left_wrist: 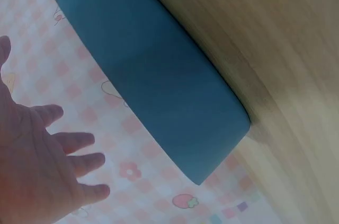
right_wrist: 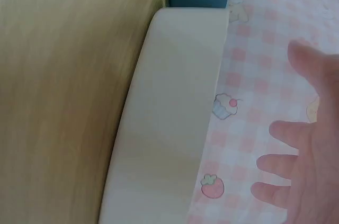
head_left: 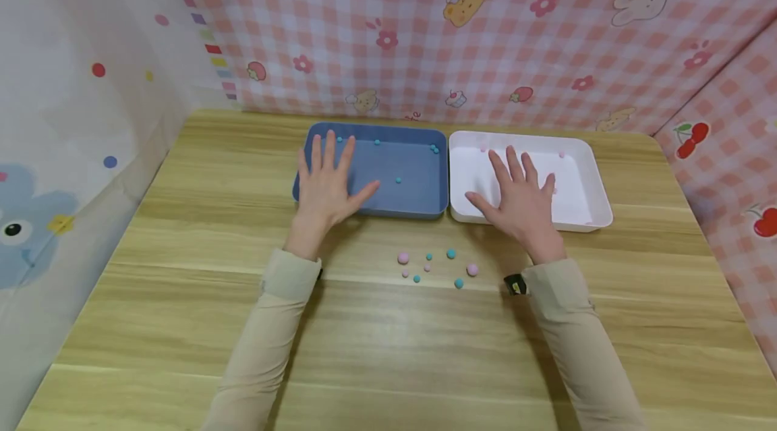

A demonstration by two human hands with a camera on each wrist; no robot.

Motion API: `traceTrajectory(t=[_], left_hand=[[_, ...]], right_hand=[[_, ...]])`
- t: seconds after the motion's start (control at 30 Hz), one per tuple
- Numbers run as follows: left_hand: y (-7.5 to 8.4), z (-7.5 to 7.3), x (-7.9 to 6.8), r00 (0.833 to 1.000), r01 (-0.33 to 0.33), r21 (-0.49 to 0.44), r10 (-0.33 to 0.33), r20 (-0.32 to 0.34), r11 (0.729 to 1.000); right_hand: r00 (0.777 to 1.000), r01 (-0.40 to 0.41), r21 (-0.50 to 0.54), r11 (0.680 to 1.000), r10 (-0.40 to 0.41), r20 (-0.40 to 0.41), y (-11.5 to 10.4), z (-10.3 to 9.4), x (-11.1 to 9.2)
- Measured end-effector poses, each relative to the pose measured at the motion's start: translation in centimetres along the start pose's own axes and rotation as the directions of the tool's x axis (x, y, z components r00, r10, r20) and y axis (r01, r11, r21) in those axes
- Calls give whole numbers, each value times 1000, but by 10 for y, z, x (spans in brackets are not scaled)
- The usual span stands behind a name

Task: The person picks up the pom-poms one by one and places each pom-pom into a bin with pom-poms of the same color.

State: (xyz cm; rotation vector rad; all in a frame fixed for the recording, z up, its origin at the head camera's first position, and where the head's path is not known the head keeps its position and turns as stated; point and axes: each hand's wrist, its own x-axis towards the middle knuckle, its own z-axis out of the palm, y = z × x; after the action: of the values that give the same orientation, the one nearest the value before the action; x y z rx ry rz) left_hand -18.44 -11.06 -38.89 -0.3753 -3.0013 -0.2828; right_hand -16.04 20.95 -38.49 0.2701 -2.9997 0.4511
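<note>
My left hand (head_left: 326,188) hovers with fingers spread over the left part of a blue tray (head_left: 388,205); it holds nothing. Several small teal balls (head_left: 398,181) lie in that tray. Over the white tray (head_left: 583,198), my right hand (head_left: 523,205) is likewise spread and holds nothing. A few small pink balls (head_left: 561,154) lie inside the white tray, some perhaps hidden by the hand. In front of the trays, on the table, pink balls (head_left: 403,258) and teal balls (head_left: 458,283) of larger and smaller sizes lie loosely scattered between my forearms.
The two trays stand side by side near the back of the wooden table (head_left: 388,363). Behind them hangs a pink checked cloth (head_left: 413,67). A dark wrist strap (head_left: 515,284) shows below the right sleeve cuff. A white patterned cloth (head_left: 79,114) borders the left side.
</note>
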Motion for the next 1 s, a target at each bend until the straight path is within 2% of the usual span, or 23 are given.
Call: traceTrajectory(t=[0.1, 0.27, 0.4, 0.47, 0.57, 0.67, 0.77, 0.87, 1.0], left_hand=[[-3, -1, -3, 1000, -17, -72, 18, 9, 997], [-8, -2, -9, 996, -84, -204, 81, -23, 975], [-12, -3, -14, 988, -152, -330, 132, -82, 932], [-14, -4, -17, 983, -180, -397, 148, -109, 900], [-16, -5, -20, 976, -217, -482, 169, -141, 849], [-17, -7, -23, 967, -255, -537, 202, -157, 804], [-18, -8, -26, 963, -270, -583, 224, -152, 766], [-19, -9, -29, 968, -246, -633, 224, -116, 734], [-22, -8, -31, 976, -183, -702, 212, -46, 688]], right_hand=[[996, 53, 133, 990, -44, -73, -1, 2, -4], [973, 149, 302, 942, -86, -212, -4, 8, -13], [946, 229, 378, 897, -114, -304, -9, 11, -22], [944, 242, 426, 872, -110, -311, -14, 11, -27], [963, 212, 520, 827, -86, -257, -20, 10, -34], [986, 146, 612, 778, -62, -157, -26, 9, -40], [996, 92, 670, 737, -70, -59, -30, 11, -44], [995, 57, 705, 707, -97, 16, -32, 16, -47], [987, 31, 709, 705, -133, 88, -33, 24, -49]])
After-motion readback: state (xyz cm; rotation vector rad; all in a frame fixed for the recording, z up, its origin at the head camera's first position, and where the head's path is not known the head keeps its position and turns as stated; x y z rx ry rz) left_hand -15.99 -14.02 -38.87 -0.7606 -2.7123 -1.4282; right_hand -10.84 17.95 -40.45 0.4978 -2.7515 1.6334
